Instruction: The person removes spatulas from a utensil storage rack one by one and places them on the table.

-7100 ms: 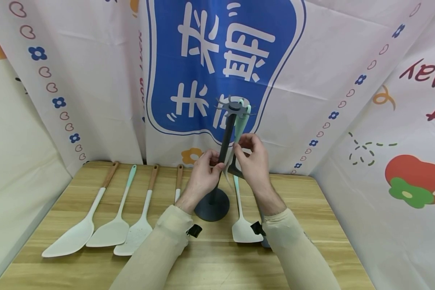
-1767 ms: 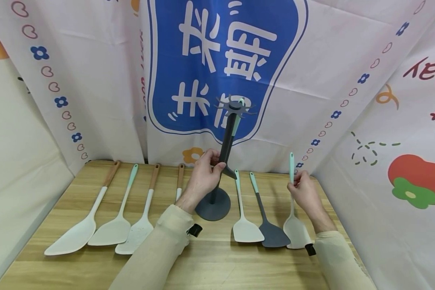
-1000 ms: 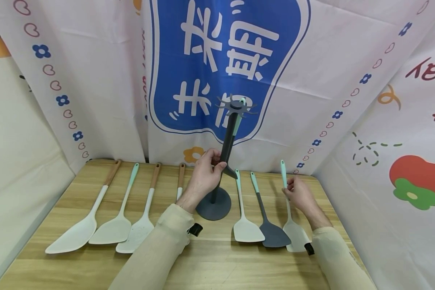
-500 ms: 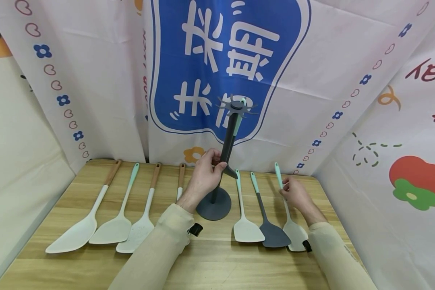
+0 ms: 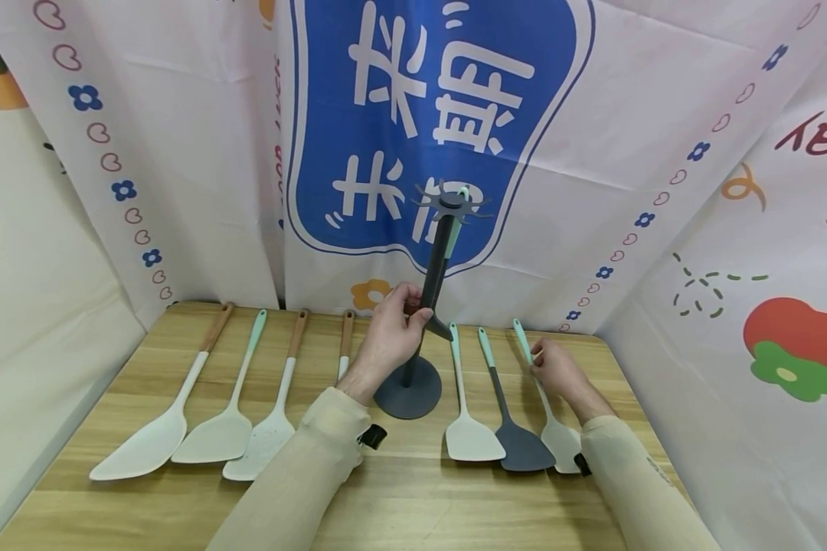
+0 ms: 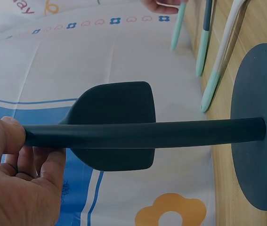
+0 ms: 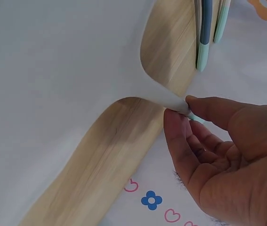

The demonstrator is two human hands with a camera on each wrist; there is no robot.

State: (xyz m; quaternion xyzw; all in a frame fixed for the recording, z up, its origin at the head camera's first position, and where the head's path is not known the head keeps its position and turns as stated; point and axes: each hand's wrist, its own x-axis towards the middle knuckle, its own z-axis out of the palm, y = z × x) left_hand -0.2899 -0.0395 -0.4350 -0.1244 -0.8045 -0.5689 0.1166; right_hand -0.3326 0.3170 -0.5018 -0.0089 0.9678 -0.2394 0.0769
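Note:
My left hand (image 5: 394,330) grips the dark pole of an upright utensil stand (image 5: 441,249), which has a round base and a ring of hooks on top. A dark spatula (image 6: 114,101) with a mint handle hangs from a hook behind the pole. At the table's right, my right hand (image 5: 558,371) pinches a white spatula (image 5: 560,444) between thumb and fingers, at the lower end of its mint handle. Its blade lies at the table, partly overlapped by a dark grey spatula's blade. In the right wrist view this white blade (image 7: 76,70) looms large.
Between stand and right hand lie a white turner (image 5: 472,440) and the dark grey spatula (image 5: 524,450), both mint-handled. Left of the stand lie several pale utensils, including a large spoon-like turner (image 5: 145,448); my left forearm hides part of one. A printed cloth (image 5: 634,99) rises behind the table.
The white spatula hung on the stand at first; my right hand has carried it to the table's right. Lately its handle has lowered and swung left. My left hand keeps its place on the pole.

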